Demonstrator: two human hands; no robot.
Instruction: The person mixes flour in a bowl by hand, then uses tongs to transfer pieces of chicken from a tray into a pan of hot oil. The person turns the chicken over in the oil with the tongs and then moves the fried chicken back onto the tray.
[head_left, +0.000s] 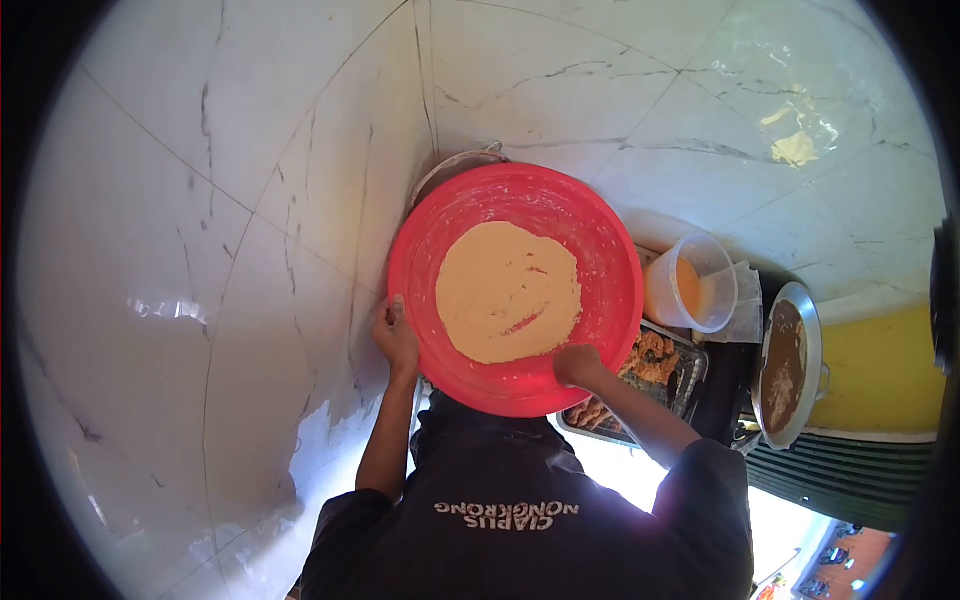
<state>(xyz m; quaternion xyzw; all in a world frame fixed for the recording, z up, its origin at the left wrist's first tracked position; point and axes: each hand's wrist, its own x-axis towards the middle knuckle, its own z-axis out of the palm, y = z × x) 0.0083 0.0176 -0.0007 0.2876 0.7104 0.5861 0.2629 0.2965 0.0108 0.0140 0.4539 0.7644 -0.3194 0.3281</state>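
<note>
A wide red basin [612, 250] sits in front of my body, with a mound of pale flour-like powder [500, 285] spread over its bottom. My left hand [397, 338] grips the basin's left rim, thumb on top and the other fingers mostly out of sight. Over the near right side of the basin, my right hand [576, 366] is closed beside the powder's edge. What it holds, if anything, is hidden. Shallow marks and a red gap, where the bottom shows through, break the powder's surface.
Right of the basin are a metal tray [690, 385] with fried pieces [652, 357], a clear plastic tub [715, 290] with orange contents, and a metal pan [812, 350] of brown liquid. Marbled walls [300, 180] close in on the left and behind.
</note>
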